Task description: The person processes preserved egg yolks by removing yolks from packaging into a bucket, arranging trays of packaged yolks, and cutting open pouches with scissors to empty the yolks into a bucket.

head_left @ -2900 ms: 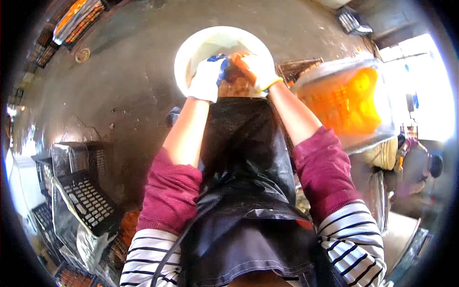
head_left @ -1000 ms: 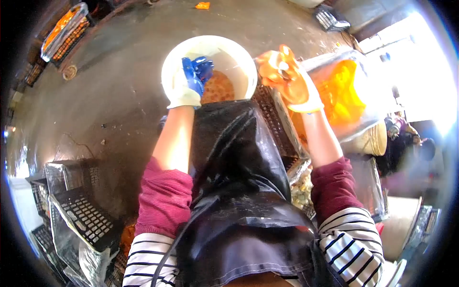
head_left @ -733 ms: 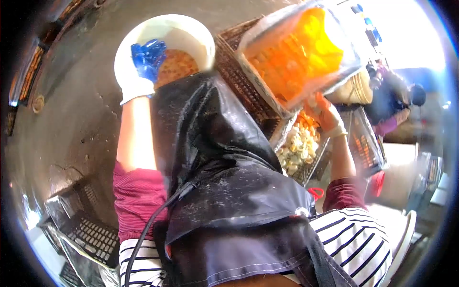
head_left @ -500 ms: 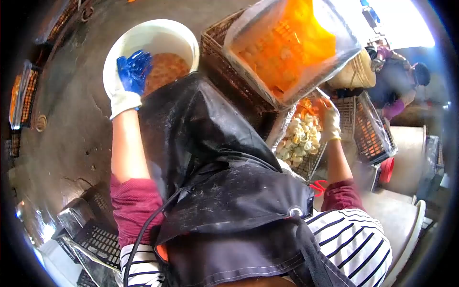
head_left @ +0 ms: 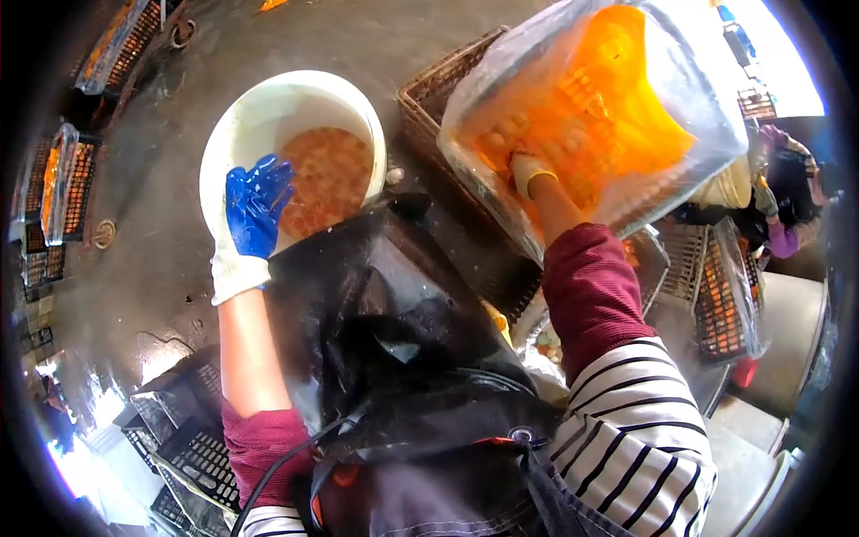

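My left hand (head_left: 253, 210), in a white glove with a blue coated palm, hangs inside a white bucket (head_left: 217, 148) near its left wall. Its fingers are stretched out and hold nothing. Lower in the bucket is a brownish-pink liquid with rounded pieces (head_left: 327, 170). My right hand (head_left: 533, 170), in a pale glove, reaches into a crate lined with clear plastic (head_left: 702, 67), among pale round pieces and an orange sheet or bag (head_left: 617, 98). Its fingers are hidden there. My right sleeve mostly covers a lower basket of whitish pieces (head_left: 548, 340).
A black apron (head_left: 394, 295) covers my lap between bucket and crate. Under the lined crate is a brown crate (head_left: 420, 94). Black crates (head_left: 201, 461) stand at lower left, another crate (head_left: 720, 304) at right. A co-worker (head_left: 792, 179) bends at far right.
My right hand has moved up and left from the lower basket of whitish pieces into the lined crate. My left hand stays in the bucket, its fingers now straighter. The view has shifted slightly.
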A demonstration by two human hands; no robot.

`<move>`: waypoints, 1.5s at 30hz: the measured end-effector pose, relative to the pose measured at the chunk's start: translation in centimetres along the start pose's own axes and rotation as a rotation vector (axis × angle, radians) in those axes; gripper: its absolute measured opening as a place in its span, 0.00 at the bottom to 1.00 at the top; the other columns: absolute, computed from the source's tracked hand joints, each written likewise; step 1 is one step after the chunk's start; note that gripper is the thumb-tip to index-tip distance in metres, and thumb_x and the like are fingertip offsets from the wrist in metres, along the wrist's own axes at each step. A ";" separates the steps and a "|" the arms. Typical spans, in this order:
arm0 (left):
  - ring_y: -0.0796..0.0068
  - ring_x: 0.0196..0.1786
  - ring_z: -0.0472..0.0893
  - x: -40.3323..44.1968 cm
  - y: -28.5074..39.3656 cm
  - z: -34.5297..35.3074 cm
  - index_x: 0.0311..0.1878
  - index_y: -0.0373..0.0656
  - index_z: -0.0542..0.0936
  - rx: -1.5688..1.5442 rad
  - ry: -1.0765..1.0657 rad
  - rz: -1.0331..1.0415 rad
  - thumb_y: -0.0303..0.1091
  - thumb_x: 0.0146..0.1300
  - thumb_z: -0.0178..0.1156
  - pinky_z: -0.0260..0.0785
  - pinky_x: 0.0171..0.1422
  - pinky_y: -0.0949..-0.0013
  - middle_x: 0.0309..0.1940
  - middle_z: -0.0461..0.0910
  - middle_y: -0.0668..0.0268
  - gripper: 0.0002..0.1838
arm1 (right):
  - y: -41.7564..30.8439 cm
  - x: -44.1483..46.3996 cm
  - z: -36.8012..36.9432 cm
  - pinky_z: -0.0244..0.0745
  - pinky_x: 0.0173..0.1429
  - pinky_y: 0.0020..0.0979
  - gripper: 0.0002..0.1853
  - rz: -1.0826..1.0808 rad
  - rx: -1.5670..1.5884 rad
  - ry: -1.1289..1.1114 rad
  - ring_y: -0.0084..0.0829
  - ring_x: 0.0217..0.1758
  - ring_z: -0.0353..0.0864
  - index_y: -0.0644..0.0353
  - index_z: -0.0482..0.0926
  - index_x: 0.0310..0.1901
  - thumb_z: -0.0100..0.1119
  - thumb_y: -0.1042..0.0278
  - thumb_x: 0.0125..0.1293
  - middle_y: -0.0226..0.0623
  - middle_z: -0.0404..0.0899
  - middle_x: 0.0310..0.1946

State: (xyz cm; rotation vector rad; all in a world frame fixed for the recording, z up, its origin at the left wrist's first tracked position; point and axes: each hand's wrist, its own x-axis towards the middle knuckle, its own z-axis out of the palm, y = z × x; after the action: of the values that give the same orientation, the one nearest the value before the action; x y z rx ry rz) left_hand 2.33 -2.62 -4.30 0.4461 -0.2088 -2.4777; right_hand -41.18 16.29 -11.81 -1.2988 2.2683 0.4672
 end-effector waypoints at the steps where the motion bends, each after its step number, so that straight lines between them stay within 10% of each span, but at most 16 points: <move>1: 0.64 0.62 0.66 0.0 0.2 -0.3 0.61 0.39 0.64 0.245 -0.076 0.037 0.40 0.68 0.44 0.56 0.67 0.61 0.60 0.66 0.60 0.22 | 0.7 1.5 1.6 0.70 0.54 0.37 0.20 0.006 0.085 0.033 0.47 0.54 0.73 0.63 0.73 0.49 0.58 0.73 0.52 0.53 0.74 0.50; 4: 0.66 0.62 0.65 -0.2 -1.6 4.5 0.63 0.41 0.62 0.436 0.249 0.119 0.35 0.66 0.46 0.56 0.67 0.62 0.62 0.63 0.60 0.23 | 2.6 3.0 3.7 0.70 0.54 0.36 0.19 0.023 0.242 0.033 0.48 0.53 0.74 0.63 0.74 0.49 0.57 0.73 0.53 0.53 0.73 0.50; 6: 0.66 0.62 0.65 0.0 -0.8 2.4 0.63 0.43 0.62 -0.292 0.142 -0.012 0.31 0.62 0.49 0.57 0.67 0.61 0.61 0.64 0.60 0.24 | 1.6 0.3 0.3 0.69 0.54 0.35 0.19 0.048 0.262 -0.051 0.48 0.54 0.73 0.63 0.75 0.49 0.56 0.73 0.53 0.52 0.74 0.50; 8: 0.66 0.60 0.66 0.2 -1.0 2.4 0.61 0.43 0.64 -0.260 0.116 0.012 0.28 0.60 0.50 0.59 0.65 0.62 0.57 0.67 0.60 0.23 | 1.4 -0.1 -0.2 0.69 0.55 0.34 0.19 0.149 0.371 -0.055 0.47 0.54 0.73 0.62 0.75 0.49 0.57 0.74 0.53 0.52 0.74 0.49; 11: 0.65 0.53 0.72 0.0 -1.8 3.0 0.54 0.42 0.71 0.605 0.182 0.220 0.25 0.58 0.51 0.65 0.56 0.63 0.48 0.74 0.62 0.18 | 0.5 -0.5 -0.2 0.69 0.54 0.34 0.18 0.230 0.609 0.012 0.47 0.54 0.73 0.61 0.76 0.47 0.57 0.71 0.53 0.51 0.75 0.47; 14: 0.66 0.45 0.75 0.0 -2.0 3.6 0.45 0.42 0.75 0.725 0.182 0.312 0.24 0.56 0.51 0.67 0.47 0.64 0.39 0.77 0.66 0.13 | -0.9 -1.5 -1.0 0.69 0.52 0.34 0.16 0.190 1.012 0.032 0.45 0.52 0.74 0.62 0.76 0.45 0.56 0.63 0.56 0.50 0.76 0.46; 19: 0.60 0.49 0.77 0.0 -1.8 2.0 0.50 0.39 0.72 0.688 0.162 0.366 0.41 0.66 0.46 0.69 0.53 0.59 0.46 0.77 0.59 0.17 | -2.7 -3.8 -5.8 0.71 0.42 0.31 0.23 0.018 0.704 -0.020 0.28 0.42 0.75 0.58 0.77 0.50 0.55 0.50 0.60 0.37 0.78 0.39; 21: 0.58 0.51 0.77 -0.6 -2.6 3.9 0.56 0.37 0.70 0.670 0.288 0.367 0.43 0.68 0.47 0.70 0.55 0.60 0.50 0.76 0.55 0.21 | -4.9 -7.3 -8.4 0.71 0.42 0.29 0.21 0.162 1.272 0.021 0.26 0.42 0.74 0.57 0.77 0.50 0.56 0.53 0.61 0.35 0.78 0.38; 23: 0.59 0.51 0.77 -1.0 -2.8 4.1 0.58 0.37 0.68 1.043 0.180 0.490 0.40 0.67 0.50 0.70 0.54 0.62 0.51 0.76 0.55 0.21 | -4.8 -6.4 -7.8 0.71 0.48 0.30 0.22 -0.212 1.542 -0.020 0.28 0.45 0.75 0.57 0.74 0.53 0.57 0.53 0.61 0.35 0.77 0.42; 25: 0.62 0.52 0.76 -1.4 -4.0 7.9 0.61 0.38 0.66 0.823 0.254 0.383 0.35 0.66 0.52 0.69 0.55 0.64 0.53 0.74 0.57 0.22 | -6.3 -9.5 -11.1 0.70 0.54 0.32 0.25 -0.951 0.244 0.774 0.30 0.48 0.76 0.59 0.66 0.59 0.55 0.57 0.63 0.40 0.69 0.56; 28: 0.67 0.56 0.73 -2.0 -5.7 11.2 0.63 0.41 0.65 1.026 0.117 0.357 0.32 0.65 0.52 0.67 0.58 0.66 0.56 0.71 0.59 0.23 | -13.7 -10.3 -12.9 0.71 0.54 0.35 0.22 -1.060 0.678 0.233 0.37 0.50 0.74 0.59 0.68 0.55 0.49 0.53 0.64 0.44 0.69 0.53; 31: 0.73 0.59 0.69 -1.3 -4.0 8.9 0.63 0.43 0.67 0.432 -0.006 0.008 0.30 0.65 0.52 0.62 0.62 0.73 0.57 0.69 0.63 0.22 | -21.8 -7.7 -11.9 0.70 0.55 0.35 0.17 -1.066 0.390 0.297 0.44 0.49 0.74 0.55 0.73 0.48 0.43 0.54 0.65 0.45 0.74 0.45; 33: 0.74 0.57 0.70 -1.5 -4.3 8.2 0.59 0.41 0.70 1.387 0.083 0.462 0.31 0.66 0.51 0.62 0.61 0.75 0.54 0.71 0.65 0.19 | -25.7 -6.1 -11.4 0.70 0.53 0.37 0.15 -1.148 0.367 0.385 0.47 0.47 0.74 0.53 0.75 0.43 0.41 0.56 0.65 0.45 0.76 0.40; 36: 0.75 0.52 0.72 -0.5 -3.1 6.4 0.56 0.40 0.72 0.937 0.086 0.355 0.32 0.66 0.49 0.64 0.57 0.76 0.49 0.74 0.66 0.16 | -28.3 -6.7 -11.2 0.72 0.48 0.39 0.14 -1.180 0.411 0.493 0.47 0.43 0.75 0.54 0.77 0.38 0.42 0.59 0.63 0.45 0.77 0.37; 45: 0.79 0.34 0.73 -1.3 -3.4 5.2 0.45 0.37 0.77 1.053 0.377 0.504 0.36 0.67 0.49 0.67 0.40 0.76 0.34 0.76 0.68 0.13 | -30.9 -5.0 -11.0 0.74 0.44 0.38 0.11 -0.980 0.243 0.504 0.44 0.38 0.79 0.60 0.79 0.31 0.48 0.65 0.59 0.45 0.80 0.31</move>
State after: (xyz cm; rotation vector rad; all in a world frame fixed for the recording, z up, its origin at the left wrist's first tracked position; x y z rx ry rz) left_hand -0.42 1.17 0.04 1.0984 -1.2968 -1.5786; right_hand -14.73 -0.97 -1.56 -2.3103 1.6114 -0.5095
